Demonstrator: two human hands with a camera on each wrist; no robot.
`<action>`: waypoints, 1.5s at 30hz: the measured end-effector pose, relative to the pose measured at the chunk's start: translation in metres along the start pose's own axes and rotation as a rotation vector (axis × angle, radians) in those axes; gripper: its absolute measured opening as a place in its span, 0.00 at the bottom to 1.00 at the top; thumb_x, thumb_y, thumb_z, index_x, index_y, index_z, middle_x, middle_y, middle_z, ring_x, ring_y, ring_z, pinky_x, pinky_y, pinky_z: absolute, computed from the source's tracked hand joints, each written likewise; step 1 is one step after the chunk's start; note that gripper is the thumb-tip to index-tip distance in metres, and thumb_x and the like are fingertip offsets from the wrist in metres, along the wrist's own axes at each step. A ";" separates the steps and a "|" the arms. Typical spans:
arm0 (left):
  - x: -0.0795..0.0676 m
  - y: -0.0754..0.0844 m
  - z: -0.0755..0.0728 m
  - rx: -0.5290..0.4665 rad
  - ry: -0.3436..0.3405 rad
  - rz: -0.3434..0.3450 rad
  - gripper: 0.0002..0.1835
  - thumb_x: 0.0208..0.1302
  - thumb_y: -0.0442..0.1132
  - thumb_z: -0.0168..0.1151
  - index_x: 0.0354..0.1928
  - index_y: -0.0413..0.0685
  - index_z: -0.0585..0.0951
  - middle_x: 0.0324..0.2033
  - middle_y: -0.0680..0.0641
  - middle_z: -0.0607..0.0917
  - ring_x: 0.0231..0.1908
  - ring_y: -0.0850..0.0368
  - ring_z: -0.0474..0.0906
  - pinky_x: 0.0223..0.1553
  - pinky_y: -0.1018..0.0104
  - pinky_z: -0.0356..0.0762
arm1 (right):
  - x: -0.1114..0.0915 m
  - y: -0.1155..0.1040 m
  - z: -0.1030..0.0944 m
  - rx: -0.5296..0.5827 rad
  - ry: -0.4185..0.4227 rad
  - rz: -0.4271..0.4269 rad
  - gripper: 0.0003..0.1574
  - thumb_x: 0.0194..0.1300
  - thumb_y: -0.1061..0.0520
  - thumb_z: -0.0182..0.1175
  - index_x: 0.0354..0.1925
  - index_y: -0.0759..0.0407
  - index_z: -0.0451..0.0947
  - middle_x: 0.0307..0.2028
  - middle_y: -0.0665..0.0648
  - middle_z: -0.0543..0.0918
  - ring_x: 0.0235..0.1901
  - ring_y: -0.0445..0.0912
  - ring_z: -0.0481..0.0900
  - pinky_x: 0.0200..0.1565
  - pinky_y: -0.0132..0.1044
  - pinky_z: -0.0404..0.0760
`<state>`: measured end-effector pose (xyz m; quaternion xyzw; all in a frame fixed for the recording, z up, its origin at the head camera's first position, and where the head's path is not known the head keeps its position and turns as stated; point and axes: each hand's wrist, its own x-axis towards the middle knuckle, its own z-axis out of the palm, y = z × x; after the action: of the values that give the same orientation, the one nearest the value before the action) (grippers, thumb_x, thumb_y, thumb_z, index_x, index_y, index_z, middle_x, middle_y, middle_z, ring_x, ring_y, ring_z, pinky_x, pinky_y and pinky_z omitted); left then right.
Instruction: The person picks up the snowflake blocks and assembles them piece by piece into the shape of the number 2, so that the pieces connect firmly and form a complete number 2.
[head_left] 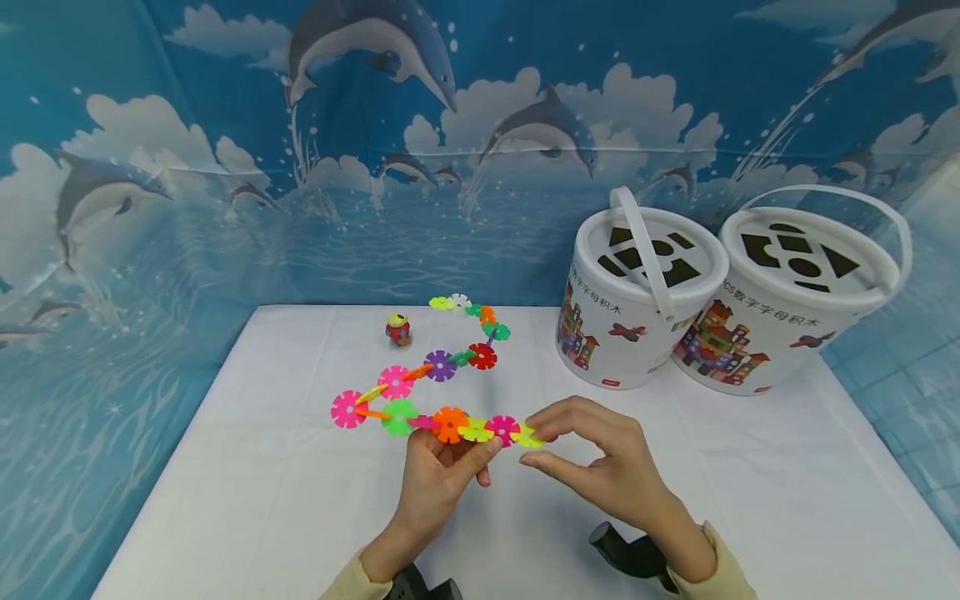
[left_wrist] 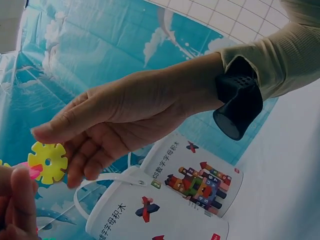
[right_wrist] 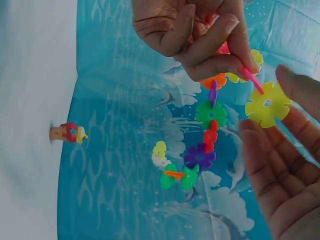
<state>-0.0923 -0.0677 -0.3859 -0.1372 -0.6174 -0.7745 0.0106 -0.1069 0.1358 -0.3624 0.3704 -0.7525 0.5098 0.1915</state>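
A chain of interlocking snowflake discs in many colours runs in a zigzag above the table, ending in a yellow disc (head_left: 529, 436). My left hand (head_left: 444, 479) pinches the chain near this end, by a pink disc (head_left: 502, 430). Around the yellow disc (right_wrist: 268, 104), my right hand (right_wrist: 282, 167) has its thumb and fingers spread apart. In the head view the fingertips of my right hand (head_left: 611, 458) are right at the disc's edge, while the thumb lies lower, apart from it. The left wrist view shows the yellow disc (left_wrist: 48, 163) between both hands.
Two white lidded buckets (head_left: 637, 292) (head_left: 795, 300) with handles stand at the table's back right. A small red and yellow toy figure (head_left: 398, 329) stands at the back left, beside the chain. Behind the white table (head_left: 247, 492) hangs a blue dolphin-print cloth (head_left: 375, 233).
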 end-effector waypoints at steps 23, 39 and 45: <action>0.004 -0.003 0.000 0.004 -0.003 -0.019 0.09 0.62 0.32 0.63 0.40 0.33 0.77 0.27 0.41 0.80 0.19 0.55 0.77 0.27 0.70 0.75 | -0.001 -0.002 0.010 0.408 0.097 0.408 0.10 0.53 0.70 0.68 0.36 0.68 0.80 0.42 0.64 0.81 0.43 0.53 0.81 0.43 0.42 0.79; 0.020 0.001 -0.038 -0.005 0.003 -0.003 0.12 0.67 0.30 0.56 0.45 0.25 0.76 0.26 0.49 0.84 0.20 0.59 0.78 0.20 0.74 0.67 | 0.000 0.001 0.007 0.445 0.195 0.422 0.10 0.54 0.71 0.66 0.37 0.71 0.78 0.45 0.65 0.80 0.44 0.53 0.81 0.42 0.42 0.79; 0.033 0.002 -0.069 0.012 0.130 0.018 0.16 0.72 0.40 0.51 0.50 0.33 0.76 0.35 0.49 0.83 0.22 0.60 0.74 0.21 0.74 0.67 | 0.002 0.001 0.002 0.436 0.182 0.418 0.09 0.55 0.71 0.66 0.37 0.71 0.78 0.45 0.63 0.80 0.44 0.52 0.81 0.42 0.41 0.79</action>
<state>-0.1377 -0.1290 -0.3897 -0.0922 -0.6187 -0.7780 0.0583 -0.1088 0.1332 -0.3621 0.1929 -0.6652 0.7184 0.0654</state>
